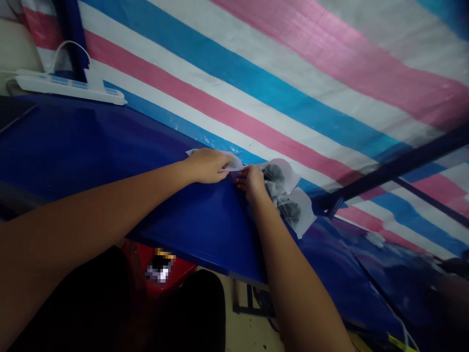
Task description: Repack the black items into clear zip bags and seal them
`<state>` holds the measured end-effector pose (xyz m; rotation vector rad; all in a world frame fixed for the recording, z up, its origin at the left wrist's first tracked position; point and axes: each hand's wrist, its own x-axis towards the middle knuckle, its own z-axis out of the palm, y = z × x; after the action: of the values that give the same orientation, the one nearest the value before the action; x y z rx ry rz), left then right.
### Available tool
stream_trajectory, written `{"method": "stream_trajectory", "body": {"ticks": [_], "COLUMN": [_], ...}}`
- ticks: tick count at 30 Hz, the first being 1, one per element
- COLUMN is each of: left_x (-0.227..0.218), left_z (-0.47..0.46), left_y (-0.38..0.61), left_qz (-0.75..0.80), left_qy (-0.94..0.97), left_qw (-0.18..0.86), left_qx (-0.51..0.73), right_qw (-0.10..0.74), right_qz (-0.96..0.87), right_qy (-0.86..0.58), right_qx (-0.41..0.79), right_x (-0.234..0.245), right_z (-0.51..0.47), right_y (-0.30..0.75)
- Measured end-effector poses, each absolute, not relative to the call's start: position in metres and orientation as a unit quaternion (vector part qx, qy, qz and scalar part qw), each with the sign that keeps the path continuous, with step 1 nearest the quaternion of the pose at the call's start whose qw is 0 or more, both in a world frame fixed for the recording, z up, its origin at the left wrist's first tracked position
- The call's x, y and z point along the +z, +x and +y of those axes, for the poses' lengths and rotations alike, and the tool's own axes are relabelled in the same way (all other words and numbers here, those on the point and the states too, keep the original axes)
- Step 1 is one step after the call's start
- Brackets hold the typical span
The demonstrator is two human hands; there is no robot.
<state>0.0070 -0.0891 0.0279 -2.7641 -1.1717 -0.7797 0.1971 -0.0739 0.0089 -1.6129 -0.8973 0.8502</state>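
Observation:
Over the blue tabletop [205, 215], near its back edge, my left hand [208, 165] is closed on a thin, translucent white bag [234, 163]. The fingers of my right hand [253, 182] are curled at the near corner of that same bag, which looks pinched between them. Just right of my right hand lie translucent white bags [308, 210] with dark grey contents showing through. What exactly is inside them I cannot make out. My right hand and wrist hide part of these bags.
A striped plastic sheet [220, 68] hangs behind the table. A white power strip [69, 87] with a cable rests at the back left. A dark metal bar [395, 164] slants across the right. Below the table is a red stool [183, 269].

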Motion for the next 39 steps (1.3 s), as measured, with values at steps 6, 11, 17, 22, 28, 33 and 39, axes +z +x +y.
{"method": "stream_trajectory", "body": {"ticks": [6, 11, 17, 22, 28, 33, 39], "left_x": [0.026, 0.026, 0.029, 0.038, 0.048, 0.046, 0.036], "left_z": [-0.086, -0.085, -0.087, -0.094, -0.101, -0.104, -0.089], "left_y": [0.007, 0.009, 0.009, 0.011, 0.010, 0.013, 0.016], "left_qz": [-0.376, -0.396, -0.428, -0.441, -0.458, -0.448, -0.426], "left_qy": [-0.888, -0.872, -0.870, -0.844, -0.820, -0.825, -0.798], "left_qw": [0.013, 0.035, 0.038, 0.073, 0.063, 0.037, -0.050], "left_qx": [-0.265, -0.286, -0.241, -0.296, -0.337, -0.343, -0.425], "right_qw": [0.489, 0.438, 0.411, 0.416, 0.381, 0.427, 0.408], "right_qz": [-0.449, -0.495, -0.537, -0.528, -0.586, -0.553, -0.503], "right_qy": [-0.683, -0.694, -0.685, -0.697, -0.668, -0.593, -0.586], "right_qx": [0.305, 0.284, 0.272, 0.250, 0.254, 0.401, 0.487], "right_x": [0.007, 0.011, 0.009, 0.005, 0.018, 0.031, 0.019], "right_z": [-0.078, -0.085, -0.085, -0.080, -0.090, -0.106, -0.102], "right_y": [0.197, 0.192, 0.192, 0.196, 0.194, 0.176, 0.172]}}
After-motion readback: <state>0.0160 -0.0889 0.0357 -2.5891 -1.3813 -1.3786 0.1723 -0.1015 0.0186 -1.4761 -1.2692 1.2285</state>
